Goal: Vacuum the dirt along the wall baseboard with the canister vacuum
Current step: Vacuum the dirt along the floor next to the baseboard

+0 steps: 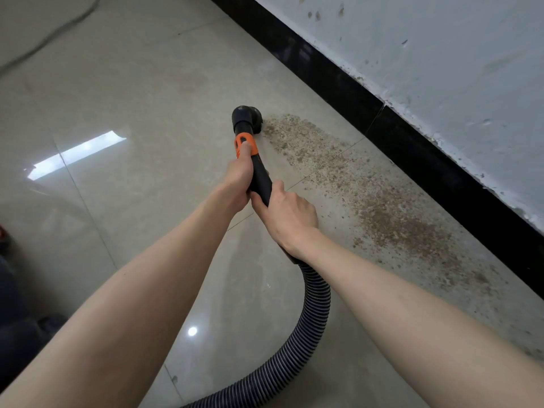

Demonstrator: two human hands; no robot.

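Both hands wrap the black vacuum wand (pixel 260 179), left hand (pixel 237 184) just below its orange collar (pixel 245 145), right hand (pixel 287 217) nearer the ribbed hose (pixel 312 319). The nozzle (pixel 247 117) meets the dirt (pixel 379 201) trailing beside the black baseboard (pixel 412 142); open tile floor (pixel 117 216) lies leftward.

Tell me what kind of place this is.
Probably an indoor room under renovation or cleanup, not certain. Glossy beige floor tiles, a black baseboard under a scuffed, chipped white wall, and brown gritty dirt strewn beside the baseboard.
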